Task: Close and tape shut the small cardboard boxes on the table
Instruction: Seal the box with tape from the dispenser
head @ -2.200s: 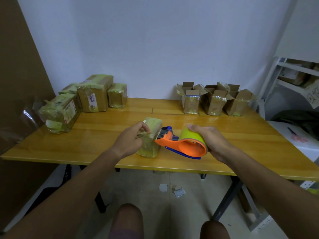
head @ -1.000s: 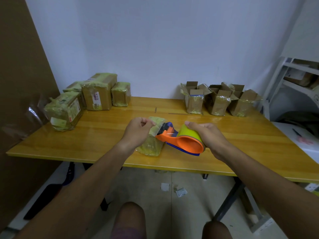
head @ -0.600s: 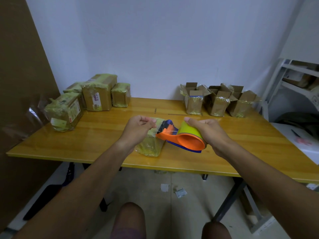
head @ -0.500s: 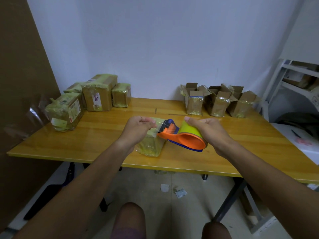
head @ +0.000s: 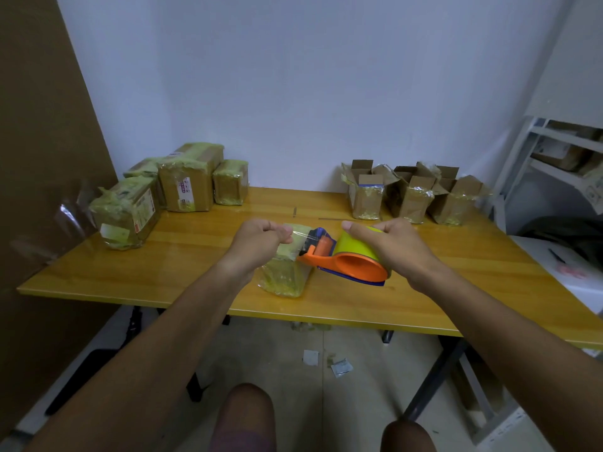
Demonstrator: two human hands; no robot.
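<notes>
Near the front edge of the wooden tabletop [head: 182,252], roughly at the centre of the view, lies a small box [head: 287,265] already wrapped in yellowish tape. The left hand [head: 261,243] hovers over its 9 o'clock side, fingers curled, thumb and fingertips pinching the free end of a clear tape strip [head: 303,234]. That strip runs toward 3 o'clock to the mouth of an orange tape dispenser [head: 342,262] — held just above the box's right edge. The right hand [head: 394,246] wraps around the dispenser's yellow-green tape roll [head: 355,246], fingers curled over the top, thumb pointing toward 9 o'clock.

At 10 o'clock from the box, along the back left of the tabletop, stands a group of taped boxes [head: 189,184]; the nearest one [head: 127,213] sits close to the left edge. At 1 o'clock, near the wall, three open boxes [head: 411,197] stand in a row with their top flaps raised — close together, though whether they touch cannot be told.

Off the tabletop at 3 o'clock is a white shelf rack [head: 548,158] holding more cartons. On the floor [head: 277,353] at 6 o'clock lie scraps of paper [head: 326,362], and the person's knees show at the bottom edge of the view.
</notes>
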